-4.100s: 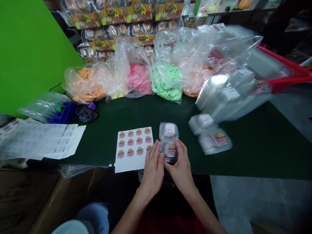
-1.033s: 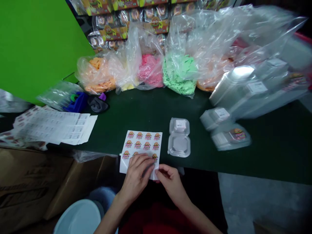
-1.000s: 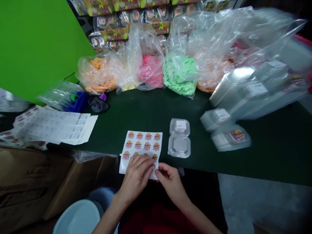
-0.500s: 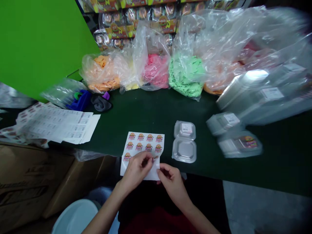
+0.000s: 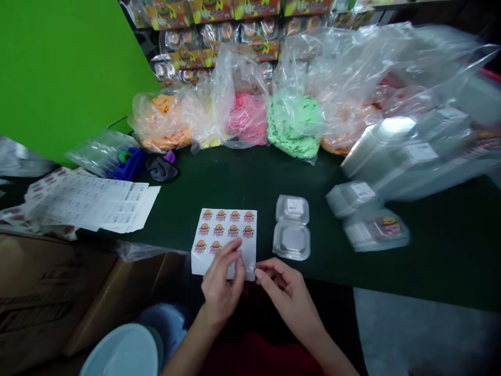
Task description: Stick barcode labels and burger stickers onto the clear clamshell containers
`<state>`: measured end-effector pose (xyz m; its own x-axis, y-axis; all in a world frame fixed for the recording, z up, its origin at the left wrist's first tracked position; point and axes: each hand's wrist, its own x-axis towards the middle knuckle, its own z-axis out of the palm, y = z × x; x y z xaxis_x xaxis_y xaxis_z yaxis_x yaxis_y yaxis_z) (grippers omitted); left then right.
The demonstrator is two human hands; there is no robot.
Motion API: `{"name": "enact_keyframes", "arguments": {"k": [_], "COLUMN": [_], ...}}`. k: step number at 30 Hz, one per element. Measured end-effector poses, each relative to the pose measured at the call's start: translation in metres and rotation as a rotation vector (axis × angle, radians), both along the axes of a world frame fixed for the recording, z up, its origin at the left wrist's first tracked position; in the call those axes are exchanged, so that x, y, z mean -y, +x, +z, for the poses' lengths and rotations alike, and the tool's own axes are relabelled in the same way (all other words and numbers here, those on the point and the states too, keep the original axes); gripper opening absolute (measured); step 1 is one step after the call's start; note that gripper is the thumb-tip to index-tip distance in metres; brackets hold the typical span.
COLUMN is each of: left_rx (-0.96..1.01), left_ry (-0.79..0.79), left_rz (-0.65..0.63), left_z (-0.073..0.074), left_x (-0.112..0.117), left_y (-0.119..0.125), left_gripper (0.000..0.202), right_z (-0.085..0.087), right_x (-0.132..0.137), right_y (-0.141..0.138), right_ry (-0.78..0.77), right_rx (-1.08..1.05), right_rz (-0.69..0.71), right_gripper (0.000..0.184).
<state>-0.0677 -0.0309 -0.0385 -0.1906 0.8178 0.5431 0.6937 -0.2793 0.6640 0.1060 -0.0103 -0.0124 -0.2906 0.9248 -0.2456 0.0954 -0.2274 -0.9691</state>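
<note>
A white sticker sheet (image 5: pixel 225 235) with rows of burger stickers lies at the near edge of the dark green table (image 5: pixel 242 177). My left hand (image 5: pixel 223 284) is raised over the sheet's near part, thumb and forefinger pinched on a small sticker that I can hardly make out. My right hand (image 5: pixel 285 295) has curled fingers, with the fingertips pinching the sheet's near right corner. An open clear clamshell box (image 5: pixel 291 235), empty, with a white label on its lid, lies just right of the sheet.
Clear bags of orange (image 5: pixel 164 122), pink (image 5: pixel 246 117) and green (image 5: pixel 295 122) pieces line the back. Stacked clear boxes (image 5: pixel 391 156) lie at the right, label sheets (image 5: pixel 90 201) at the left. Cardboard boxes (image 5: pixel 70 292) and a pale bucket (image 5: pixel 121 352) stand below.
My left hand has lifted off the sheet with a pinch, and a spot in the sheet's bottom row is bare. Four seconds ago both hands pressed on a clamshell box.
</note>
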Motion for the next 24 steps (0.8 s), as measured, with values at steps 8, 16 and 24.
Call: {"name": "enact_keyframes", "arguments": {"k": [8,16,24], "left_rx": [-0.097,0.249,0.29], "left_ry": [-0.052,-0.536,-0.335], "left_rz": [-0.244,-0.516,-0.325], "left_z": [0.027,0.07,0.071], "left_x": [0.01,-0.04,-0.055], "left_y": [0.007,-0.004,0.014], "left_gripper": [0.037,0.008,0.014], "right_z": [0.006,0.016,0.009], "right_x": [-0.015,-0.02,-0.01], "right_y": [0.011,0.024,0.051], "right_ry": [-0.104,0.178,-0.002], "right_rx": [-0.286,-0.122,-0.154], "right_rz": [-0.042,0.121,-0.106], "right_gripper": [0.021,0.016,0.032]}}
